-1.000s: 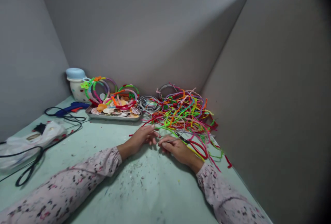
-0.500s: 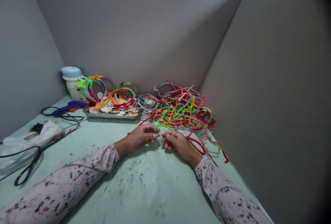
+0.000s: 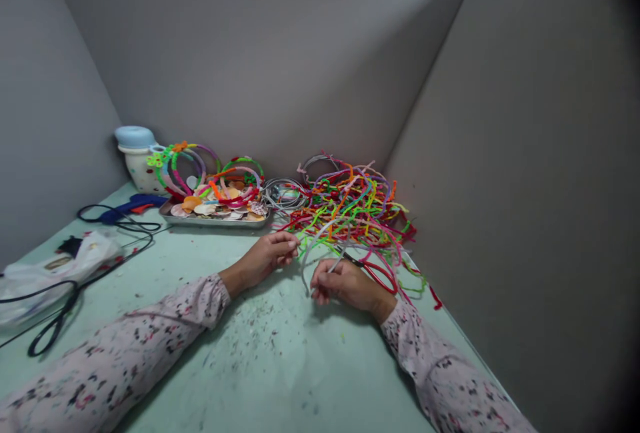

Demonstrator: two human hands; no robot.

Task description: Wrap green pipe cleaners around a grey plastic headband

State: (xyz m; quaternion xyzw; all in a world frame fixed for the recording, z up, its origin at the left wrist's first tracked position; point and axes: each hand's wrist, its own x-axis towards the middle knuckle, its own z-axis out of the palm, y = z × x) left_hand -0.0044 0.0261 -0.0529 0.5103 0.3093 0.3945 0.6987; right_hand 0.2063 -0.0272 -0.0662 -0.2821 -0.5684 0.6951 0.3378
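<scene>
My right hand [image 3: 340, 281] is closed in a pinch on a thin grey wire loop [image 3: 306, 261], which bows up and to the left above the table. My left hand [image 3: 273, 253] is beside it, thumb and fingers pressed together. A bright green pipe cleaner [image 3: 303, 245] shows at the left fingertips, and its far end merges with the pile behind. Beyond both hands lies a tangled heap of coloured pipe cleaners [image 3: 357, 203]. Red-handled scissors [image 3: 383, 278] lie next to my right hand, partly covered by it.
A metal tray [image 3: 215, 222] holds shells and several pipe-cleaner-wrapped hoops [image 3: 200, 166]. Coiled grey wire [image 3: 285, 194] lies beside it. At the left are a white jar with a blue lid [image 3: 137, 160], a blue glue gun [image 3: 125, 209], a black cord [image 3: 80, 290] and a plastic bag [image 3: 55, 280]. Walls enclose the table [image 3: 270, 373].
My hands have moved apart. The right hand has come slightly down and toward me with the wire loop, and the loop has left the left fingertips. My left hand has shifted slightly left.
</scene>
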